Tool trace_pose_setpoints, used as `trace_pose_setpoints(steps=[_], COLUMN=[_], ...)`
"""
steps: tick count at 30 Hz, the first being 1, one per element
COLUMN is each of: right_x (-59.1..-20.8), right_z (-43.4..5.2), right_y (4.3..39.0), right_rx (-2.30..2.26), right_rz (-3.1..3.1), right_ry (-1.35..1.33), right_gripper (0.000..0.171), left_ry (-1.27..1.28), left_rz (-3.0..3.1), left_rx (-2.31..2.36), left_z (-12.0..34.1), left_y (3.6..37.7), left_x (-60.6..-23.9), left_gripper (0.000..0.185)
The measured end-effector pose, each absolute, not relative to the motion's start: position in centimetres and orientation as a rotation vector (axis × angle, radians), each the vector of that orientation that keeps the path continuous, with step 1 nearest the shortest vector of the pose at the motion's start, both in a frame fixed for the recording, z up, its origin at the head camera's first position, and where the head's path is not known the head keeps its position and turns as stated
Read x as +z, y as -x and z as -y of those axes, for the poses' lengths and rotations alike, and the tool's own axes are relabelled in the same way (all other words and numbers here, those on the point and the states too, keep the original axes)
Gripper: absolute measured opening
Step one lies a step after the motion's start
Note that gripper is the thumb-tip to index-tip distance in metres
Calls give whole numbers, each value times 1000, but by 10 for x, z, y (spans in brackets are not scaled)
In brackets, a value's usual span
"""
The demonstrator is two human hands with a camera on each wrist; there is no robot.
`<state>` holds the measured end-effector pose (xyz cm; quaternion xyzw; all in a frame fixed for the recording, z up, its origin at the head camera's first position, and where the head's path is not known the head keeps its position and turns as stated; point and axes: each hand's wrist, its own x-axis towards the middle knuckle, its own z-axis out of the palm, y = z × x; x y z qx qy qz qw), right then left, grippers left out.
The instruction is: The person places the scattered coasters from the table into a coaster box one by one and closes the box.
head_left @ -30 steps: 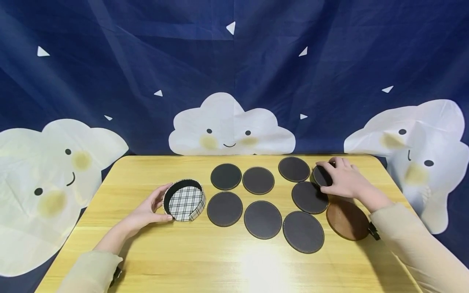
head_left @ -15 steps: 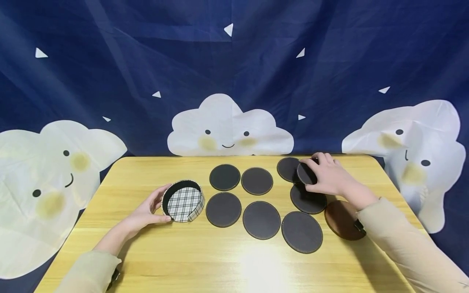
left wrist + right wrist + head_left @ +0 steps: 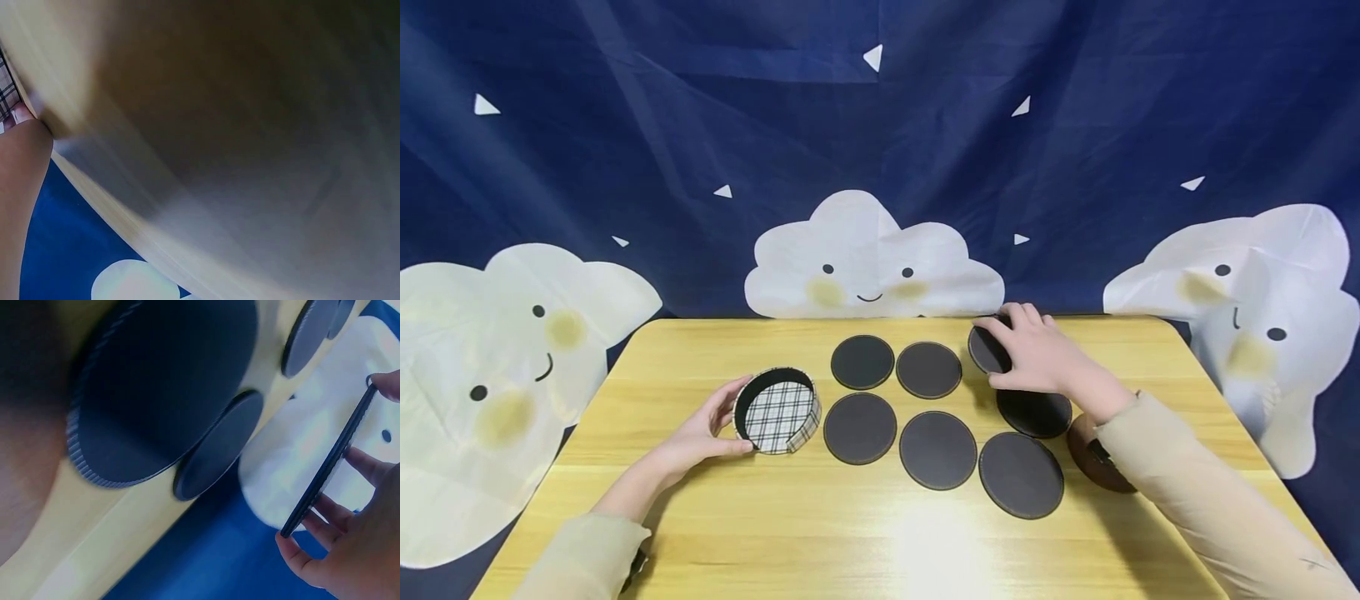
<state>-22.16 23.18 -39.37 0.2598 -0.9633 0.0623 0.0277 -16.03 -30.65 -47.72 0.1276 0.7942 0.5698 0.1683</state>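
We have one dark coaster pinched edge-on in right hand fingers, lifted right of the plaid holder; left hand curled round holder, steadying it; holder looks empty; seven more dark coasters plus a brown one on surface to its right, all left to collect.

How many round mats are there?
9. Back pair; front row; middle-right mat; back mat by the right hand; brown mat under the sleeve; held mat in its fingers. Others may be hidden.
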Motion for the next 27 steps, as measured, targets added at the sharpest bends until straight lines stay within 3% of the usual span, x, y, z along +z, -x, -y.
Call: trace_pose_setpoints(steps=[27], right_x=[-391], right_z=[-111], right_y=[233], right_rx=[163], right_rz=[2819], right_ry=[-1136], right_gripper=[84], left_ry=[-389], left_rz=[-2241], left_rx=[1656], left_z=[308], left_y=[162], left_x=[-481], left_gripper=[107])
